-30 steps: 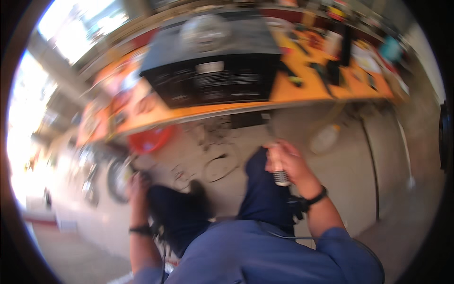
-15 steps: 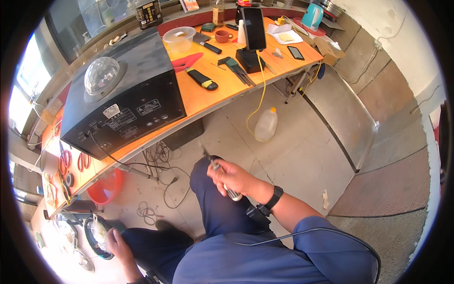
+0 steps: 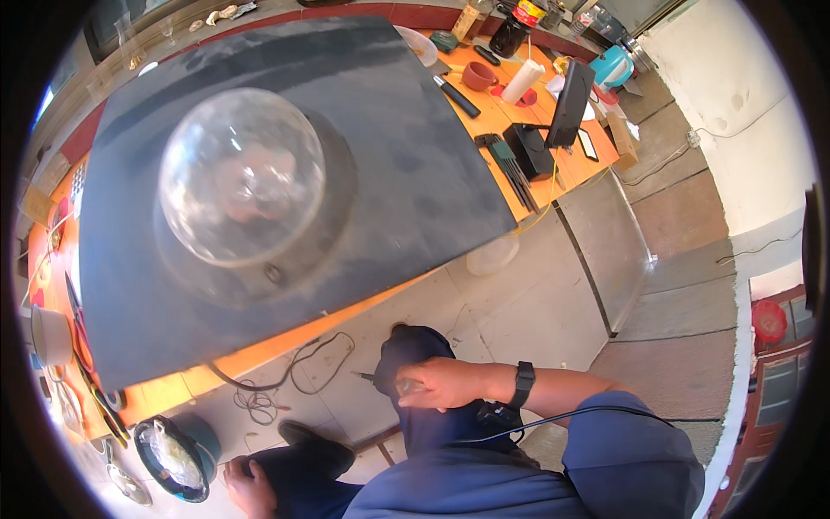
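Note:
My right hand (image 3: 437, 383) is closed around a screwdriver-like tool over my right knee. The tool's dark slim tip (image 3: 364, 375) sticks out to the left, while the fingers cover most of its handle. Down at the lower left, my left hand (image 3: 250, 489) rests by my left thigh, its fingers loosely bent with nothing visible in them. Ahead of me a large black box (image 3: 415, 173) stands on the orange table, topped by a clear dome (image 3: 242, 177). A dark cable (image 3: 259, 385) hangs from its near side to the floor.
An orange table (image 3: 164, 394) carries hex keys (image 3: 510, 169), a phone on a stand (image 3: 571, 104), a red-brown cup (image 3: 478, 76) and a black-handled knife (image 3: 458, 97). A bin with a plastic bag (image 3: 173, 454) stands at lower left. A clear jug (image 3: 493, 255) is on the floor.
My view has moved nearer the black box, which now looks larger and hides more of the table. My right hand still holds the tool, now with its handle mostly covered.

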{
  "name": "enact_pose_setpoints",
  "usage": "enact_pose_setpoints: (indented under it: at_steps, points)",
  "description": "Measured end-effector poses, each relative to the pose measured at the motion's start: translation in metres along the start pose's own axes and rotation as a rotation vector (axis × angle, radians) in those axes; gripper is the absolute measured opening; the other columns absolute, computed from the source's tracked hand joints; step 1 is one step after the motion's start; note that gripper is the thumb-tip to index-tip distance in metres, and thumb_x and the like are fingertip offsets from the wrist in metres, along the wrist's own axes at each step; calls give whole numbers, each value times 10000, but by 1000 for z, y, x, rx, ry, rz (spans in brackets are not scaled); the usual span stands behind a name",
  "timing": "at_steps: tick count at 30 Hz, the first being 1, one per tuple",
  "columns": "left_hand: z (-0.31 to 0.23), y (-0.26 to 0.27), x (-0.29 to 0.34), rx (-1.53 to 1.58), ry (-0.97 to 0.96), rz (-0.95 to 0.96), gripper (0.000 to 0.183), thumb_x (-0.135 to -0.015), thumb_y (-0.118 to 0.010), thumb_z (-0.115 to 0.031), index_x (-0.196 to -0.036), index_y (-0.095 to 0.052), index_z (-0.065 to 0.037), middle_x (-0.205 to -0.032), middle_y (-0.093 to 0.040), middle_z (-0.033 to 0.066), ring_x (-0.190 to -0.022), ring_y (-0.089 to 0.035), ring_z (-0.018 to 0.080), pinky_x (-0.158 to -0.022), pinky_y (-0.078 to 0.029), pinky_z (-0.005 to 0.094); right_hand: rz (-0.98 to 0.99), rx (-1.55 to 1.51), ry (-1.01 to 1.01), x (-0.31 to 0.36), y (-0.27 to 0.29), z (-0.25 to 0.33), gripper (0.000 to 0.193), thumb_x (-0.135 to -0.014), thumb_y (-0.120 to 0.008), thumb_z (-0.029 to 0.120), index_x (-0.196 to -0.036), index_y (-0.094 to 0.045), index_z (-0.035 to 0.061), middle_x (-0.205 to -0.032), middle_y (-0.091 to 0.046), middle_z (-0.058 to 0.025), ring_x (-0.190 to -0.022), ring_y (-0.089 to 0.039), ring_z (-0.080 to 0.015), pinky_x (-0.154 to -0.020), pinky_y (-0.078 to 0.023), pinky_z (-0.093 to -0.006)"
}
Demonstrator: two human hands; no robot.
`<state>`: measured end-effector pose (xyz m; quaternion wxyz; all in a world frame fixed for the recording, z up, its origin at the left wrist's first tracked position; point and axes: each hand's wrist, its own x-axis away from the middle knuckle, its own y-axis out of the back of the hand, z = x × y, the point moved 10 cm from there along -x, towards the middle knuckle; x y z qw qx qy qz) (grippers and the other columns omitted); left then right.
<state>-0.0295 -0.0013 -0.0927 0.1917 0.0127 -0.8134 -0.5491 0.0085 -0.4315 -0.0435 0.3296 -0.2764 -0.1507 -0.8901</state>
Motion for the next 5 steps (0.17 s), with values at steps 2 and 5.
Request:
enact_pose_setpoints:
  at_steps: [2,5]
  points:
    - [7,0,-1,-1,41,55,189,-874,-640,-193,-967,-661,-29,-1017,-649,181,-1017,-603,398,-892,-480,494,-29,45,-27,-3,2,7,353,-979,-631,337,-1126,-575,21,-762,-671,-109,-515,-626,-247,-569,-515,-376]
    - [12,1,3,44,48,89,167,-862,-655,-165,-946,-662,-20,-1008,-644,190,-998,-598,406,-888,-481,498,-24,104,-114,0,2,11,357,-974,-625,345,-1117,-581,21,-781,-689,-128,-570,-652,-297,-606,-517,-412]
